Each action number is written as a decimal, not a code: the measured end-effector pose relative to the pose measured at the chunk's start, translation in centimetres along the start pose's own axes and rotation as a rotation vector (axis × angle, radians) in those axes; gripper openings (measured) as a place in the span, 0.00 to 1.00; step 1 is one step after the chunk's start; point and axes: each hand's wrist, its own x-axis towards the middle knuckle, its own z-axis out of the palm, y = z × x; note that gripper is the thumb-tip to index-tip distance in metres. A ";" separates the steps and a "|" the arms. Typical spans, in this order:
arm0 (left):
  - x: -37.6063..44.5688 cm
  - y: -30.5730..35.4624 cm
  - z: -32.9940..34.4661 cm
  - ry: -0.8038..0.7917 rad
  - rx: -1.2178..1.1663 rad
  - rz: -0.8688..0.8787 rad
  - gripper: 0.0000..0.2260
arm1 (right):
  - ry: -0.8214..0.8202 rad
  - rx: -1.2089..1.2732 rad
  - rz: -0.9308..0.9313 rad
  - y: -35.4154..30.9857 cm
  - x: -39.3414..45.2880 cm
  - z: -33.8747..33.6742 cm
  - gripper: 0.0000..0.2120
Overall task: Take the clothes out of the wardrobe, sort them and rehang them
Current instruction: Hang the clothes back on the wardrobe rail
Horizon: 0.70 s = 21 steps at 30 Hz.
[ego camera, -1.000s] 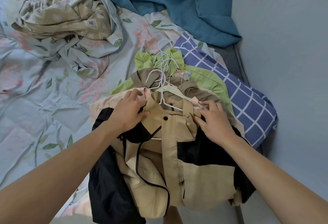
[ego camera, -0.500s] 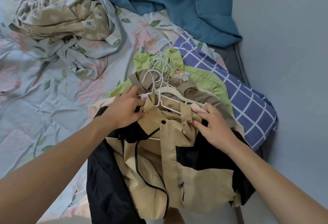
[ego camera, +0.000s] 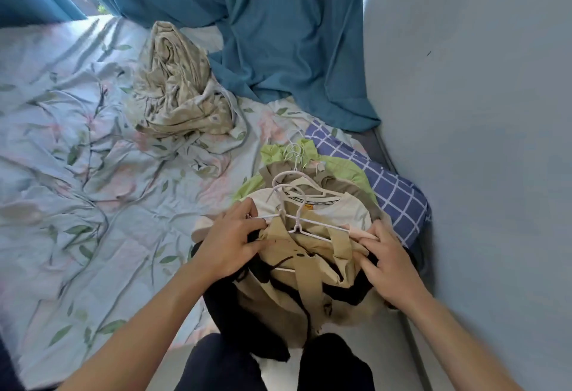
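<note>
We had one view only, the head camera, worn high and tilted forward and down over the bed (ego camera: 77, 198). It sat close above both hands, the left hand (ego camera: 227, 243) and right hand (ego camera: 391, 265), with the wall (ego camera: 479, 112) at right and the curtain (ego camera: 288, 34) ahead

I count two hands: left hand (ego camera: 230, 240), right hand (ego camera: 390, 263). Beyond them, at least four garments stacked; deeper layers unclear. Several white hangers (ego camera: 297, 220), exact number unreadable. One checked pillow (ego camera: 393, 186) beyond my right hand.
</note>
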 end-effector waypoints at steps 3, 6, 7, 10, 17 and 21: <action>-4.8 3.3 -4.3 0.043 -0.012 0.016 0.14 | 0.073 0.007 -0.039 -5.2 -4.0 -2.2 0.19; -9.7 6.0 -8.3 0.118 -0.031 0.011 0.16 | 0.133 0.004 -0.117 -10.0 -6.8 -4.3 0.18; -11.1 6.9 -9.6 0.156 -0.032 0.001 0.17 | 0.148 0.004 -0.146 -11.3 -7.3 -5.1 0.18; -15.2 9.8 -12.7 0.274 -0.020 -0.054 0.19 | 0.179 -0.004 -0.262 -14.4 -8.0 -7.2 0.15; -25.7 16.7 -13.7 0.561 0.048 -0.321 0.18 | 0.105 -0.030 -0.596 -19.5 -8.3 -9.4 0.11; -33.0 20.0 -13.0 0.704 0.000 -0.457 0.16 | 0.057 -0.043 -0.799 -23.7 -9.6 -8.7 0.12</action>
